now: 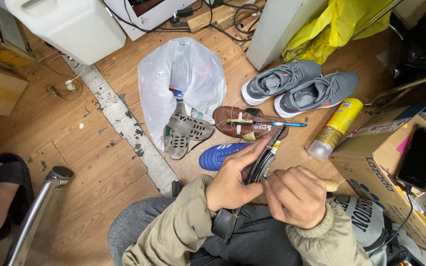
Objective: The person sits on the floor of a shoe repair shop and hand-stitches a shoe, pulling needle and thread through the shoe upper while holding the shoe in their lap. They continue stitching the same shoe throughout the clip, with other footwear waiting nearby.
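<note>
my left hand (230, 184) wraps the black shoe (252, 180) on edge over my lap, fingers closed round the upper so the sole rim faces my right hand (297, 197). the right is fisted on a pale wooden-handled tool (331, 185), tip at the shoe's edge; the grip looks set for pushing. on the floor ahead, within reach: brown shoe (245, 123) with a blue-handled tool (279, 124) on it, blue shoe (220, 155), grey sneakers (299, 88), yellow spray can (335, 128), white plastic bag (181, 81).
</note>
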